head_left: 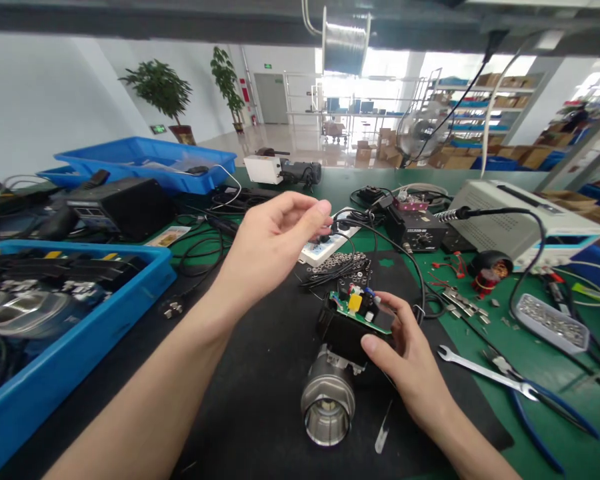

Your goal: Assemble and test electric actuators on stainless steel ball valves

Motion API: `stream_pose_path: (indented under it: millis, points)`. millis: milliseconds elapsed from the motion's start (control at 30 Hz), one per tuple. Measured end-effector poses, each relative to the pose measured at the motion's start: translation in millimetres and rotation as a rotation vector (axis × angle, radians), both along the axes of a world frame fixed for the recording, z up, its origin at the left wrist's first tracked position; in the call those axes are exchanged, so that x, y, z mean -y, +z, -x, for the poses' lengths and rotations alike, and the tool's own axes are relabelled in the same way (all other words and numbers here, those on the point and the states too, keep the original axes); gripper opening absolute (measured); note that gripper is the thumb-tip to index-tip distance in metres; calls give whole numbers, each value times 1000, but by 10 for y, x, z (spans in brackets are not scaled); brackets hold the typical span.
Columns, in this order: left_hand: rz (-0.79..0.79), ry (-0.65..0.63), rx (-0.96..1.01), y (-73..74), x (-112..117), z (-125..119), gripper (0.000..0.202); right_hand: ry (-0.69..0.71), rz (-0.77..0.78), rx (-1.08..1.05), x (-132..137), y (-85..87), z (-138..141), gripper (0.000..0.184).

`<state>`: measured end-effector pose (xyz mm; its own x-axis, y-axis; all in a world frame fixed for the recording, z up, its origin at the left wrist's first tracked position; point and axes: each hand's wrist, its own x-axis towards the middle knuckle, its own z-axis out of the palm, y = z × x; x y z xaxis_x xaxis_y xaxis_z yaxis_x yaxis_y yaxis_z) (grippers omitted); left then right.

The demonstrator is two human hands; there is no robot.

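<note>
My right hand (407, 357) grips the black housing of a motorised valve (345, 343), thumb in front and fingers around its right side. The housing's top is off, and a green circuit board (365, 320) with a yellow component shows inside. Beneath it, a steel valve body (328, 400) rests on the black mat with its round port facing me. My left hand (275, 240) is raised above and left of the housing, thumb and fingertips drawn together. Whatever may be between those fingertips is too small to make out.
A blue bin (170, 267) with more valves stands at left. Behind the housing lie loose small metal parts (350, 267) and a white power strip (330, 247). To the right are a wrench (485, 373), blue-handled pliers (530, 427) and a tray of screws (553, 323).
</note>
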<state>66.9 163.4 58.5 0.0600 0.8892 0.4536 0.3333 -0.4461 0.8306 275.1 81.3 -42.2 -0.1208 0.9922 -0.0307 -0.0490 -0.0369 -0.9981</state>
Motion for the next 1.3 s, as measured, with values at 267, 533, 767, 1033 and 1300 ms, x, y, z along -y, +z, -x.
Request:
stream_pose_path:
  millis: [267,533,767,1033,1300]
  points:
    - [436,-379,128,-617,679,35,74,17,-41,-42,20,6,14,68]
    - [496,-339,274,-889,681,-155,66,-49,7,-28,39,73,58,66]
    - [424,-238,253,-947,771,-195,55,-97,83,-113,37,115,53,83]
    - [473,-247,161,-1005,832,-229,55,-129,95,-103,-19,78,9,82]
    - [501,-219,299,-1087,823,-293,54,-126,127,-184,-76,-43,64,72]
